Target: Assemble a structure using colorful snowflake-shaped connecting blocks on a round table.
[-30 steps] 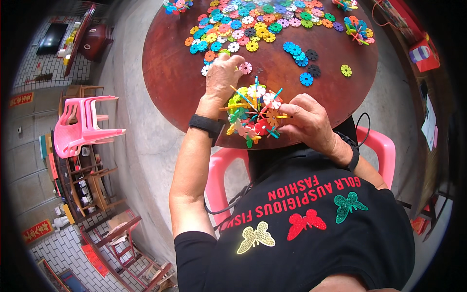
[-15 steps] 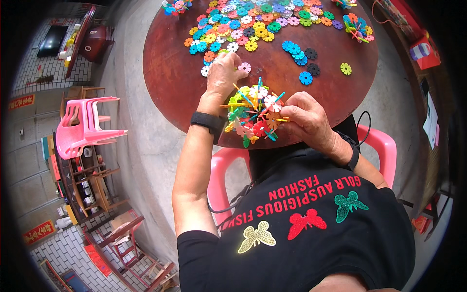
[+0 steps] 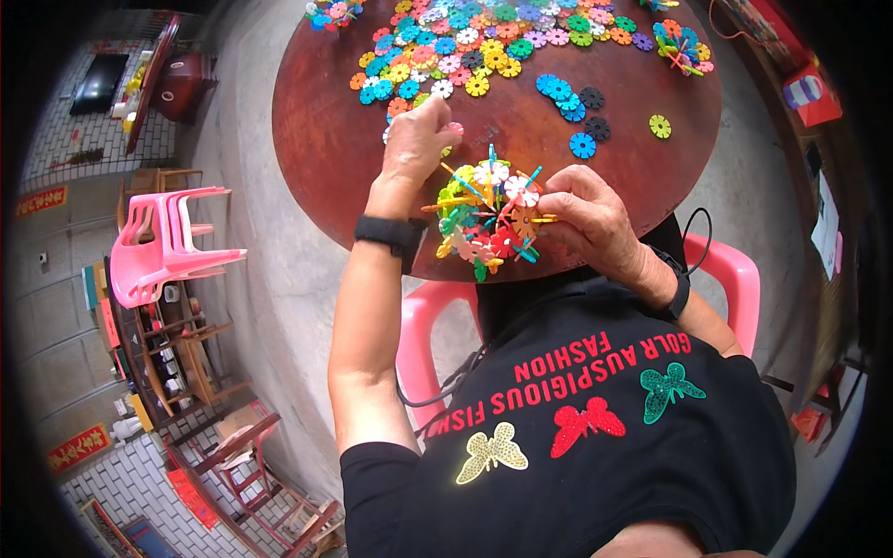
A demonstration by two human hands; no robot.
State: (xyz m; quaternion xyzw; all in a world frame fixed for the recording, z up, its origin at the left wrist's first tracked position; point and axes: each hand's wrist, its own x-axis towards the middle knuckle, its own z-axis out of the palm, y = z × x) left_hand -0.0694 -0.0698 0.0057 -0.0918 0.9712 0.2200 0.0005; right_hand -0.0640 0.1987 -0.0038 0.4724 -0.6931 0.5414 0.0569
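Before me at the near table edge is a round ball of interlocked plastic notched discs (image 3: pixel 488 214), in many colours, with discs jutting out edge-on. On its right side, my right hand (image 3: pixel 591 219) pinches the ball by its orange and yellow discs. My left hand (image 3: pixel 414 139) is beyond it to the left, palm down, with thumb and fingers drawn together at a pink notched disc (image 3: pixel 454 128). The hand covers part of that disc. A yellow-green bit shows under the thumb, and a white disc (image 3: pixel 442 88) lies just past the fingers.
Many loose coloured discs (image 3: pixel 493 42) spread over the far part of the round brown table (image 3: pixel 316 139). Blue discs (image 3: pixel 582 145), black discs (image 3: pixel 596 128) and a yellow-green disc (image 3: pixel 659 126) lie to the right. Other assembled clusters (image 3: pixel 684 46) stand near the rim. Stacked pink chairs (image 3: pixel 172 242) are at left.
My left hand has drawn slightly left, and the pink disc beside it has shifted left and is now more covered. My right hand stays on the ball, which has hardly moved.
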